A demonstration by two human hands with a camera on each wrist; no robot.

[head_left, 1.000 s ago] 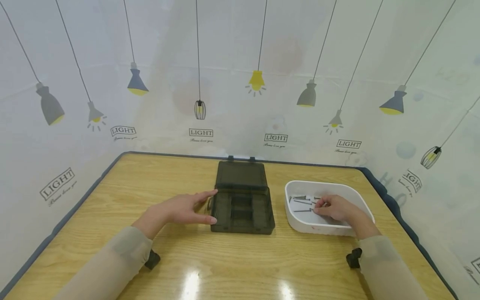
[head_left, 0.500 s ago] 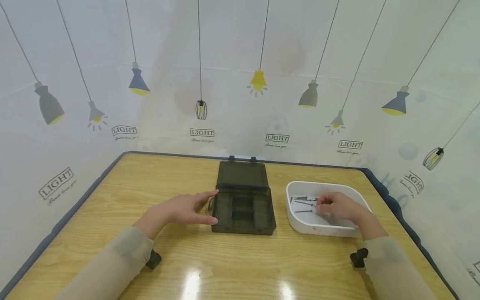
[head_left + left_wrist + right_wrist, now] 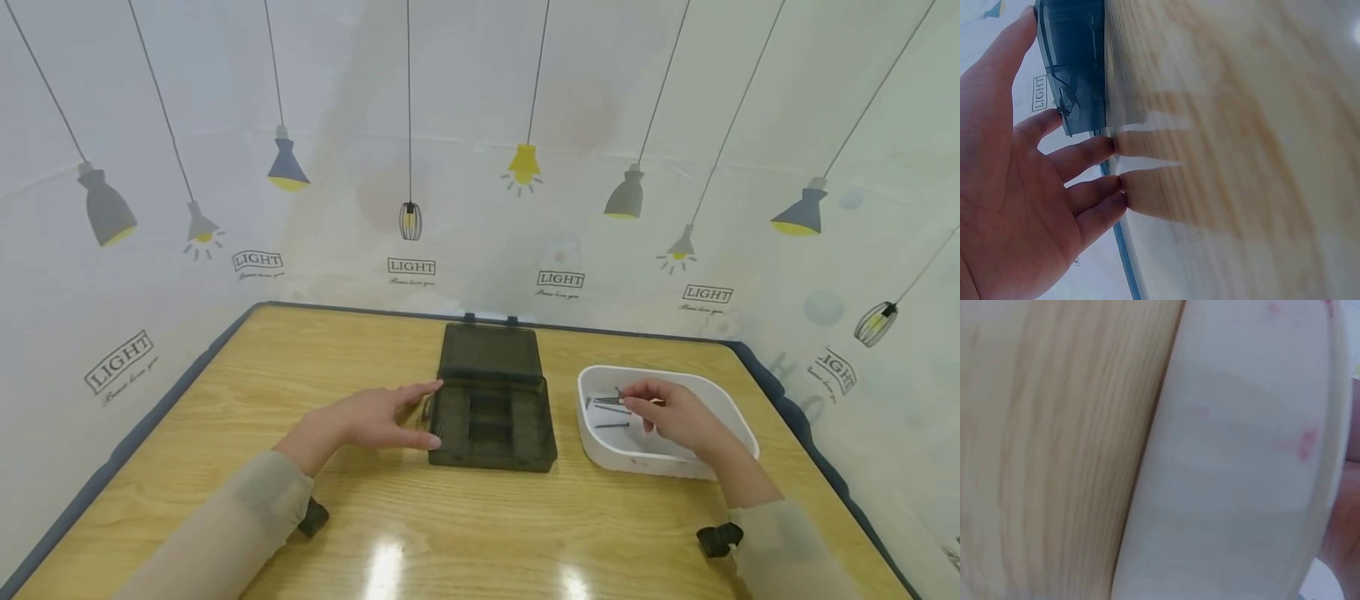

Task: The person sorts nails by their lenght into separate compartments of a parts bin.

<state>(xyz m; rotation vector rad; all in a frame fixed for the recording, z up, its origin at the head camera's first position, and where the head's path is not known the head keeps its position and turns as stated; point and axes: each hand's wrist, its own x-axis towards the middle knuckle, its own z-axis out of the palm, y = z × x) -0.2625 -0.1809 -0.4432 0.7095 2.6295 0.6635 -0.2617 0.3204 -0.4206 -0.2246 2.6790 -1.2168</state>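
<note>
- to the right of the dark case, a little apart from it on the table, sits the white tray; in it lie the thin metal fasteners, nails or screws, too small for me to say which.
- over the tray, right of the case, my right hand has its fingers bent, thumb and forefinger drawn together beside the little group of fasteners at the tray's case-side end; whether one is caught between the tips i cannot tell, and the tray's wall hides most of this hand from the right wrist view.
- at the case's left side, my left hand is spread and relaxed, grasping nothing, thumb and forefinger touching the case, perhaps to steady it.
- behind the case's compartments, the lid is swung back, leaving them uncovered.
- i judge the step in hand to be picking a fastener out of the tray, right of the case.
- next, as i read it, i need a firm pinch on one shank, clear of its neighbours, then a lift high enough to pass the tray's case-side rim.
</note>
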